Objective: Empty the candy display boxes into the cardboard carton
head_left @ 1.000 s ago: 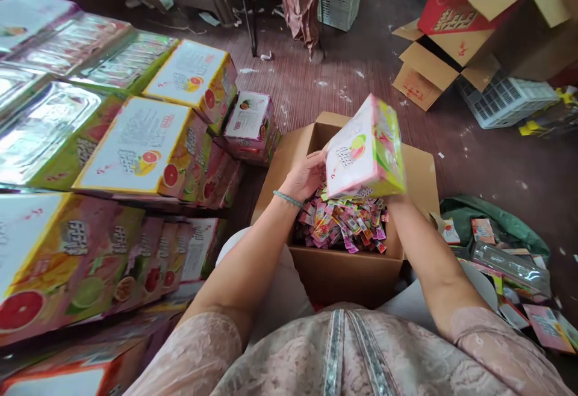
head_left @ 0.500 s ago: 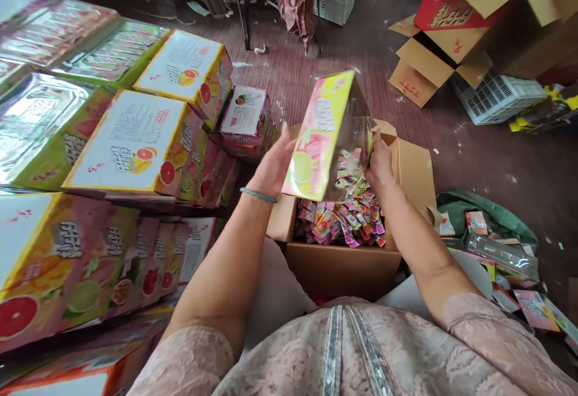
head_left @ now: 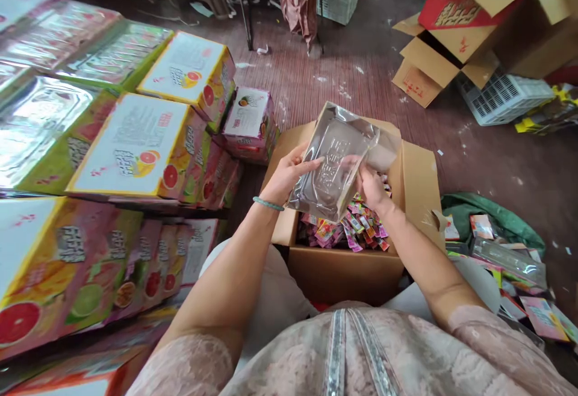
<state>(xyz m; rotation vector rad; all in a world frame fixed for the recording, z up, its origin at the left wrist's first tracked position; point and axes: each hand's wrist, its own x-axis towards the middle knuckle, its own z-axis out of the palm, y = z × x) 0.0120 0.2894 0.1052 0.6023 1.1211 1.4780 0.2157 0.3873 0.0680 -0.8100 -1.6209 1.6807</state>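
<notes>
A clear plastic package with raised lettering [head_left: 327, 170] is held up over an open cardboard box [head_left: 347, 266]. My left hand [head_left: 289, 173] grips the left side of the package, its thumb lying on the top face. At the right side, my right hand [head_left: 369, 184] holds the package's edge, some of its fingers showing through the clear plastic. Beneath it, the cardboard box holds a heap of small colourful sachets [head_left: 361, 224]. The box stands between my knees, with its flaps folded outward.
Stacked fruit-printed boxes [head_left: 130, 143] fill the left side, with a smaller box [head_left: 247, 116] beside them. At the right lie a green sack [head_left: 510, 218] and loose packaging. Cardboard cartons [head_left: 427, 62] and a grey crate [head_left: 501, 98] stand further back.
The package has turned over, from its printed pink and yellow side to its clear face. My left hand has gone from open fingers beside it to gripping it.
</notes>
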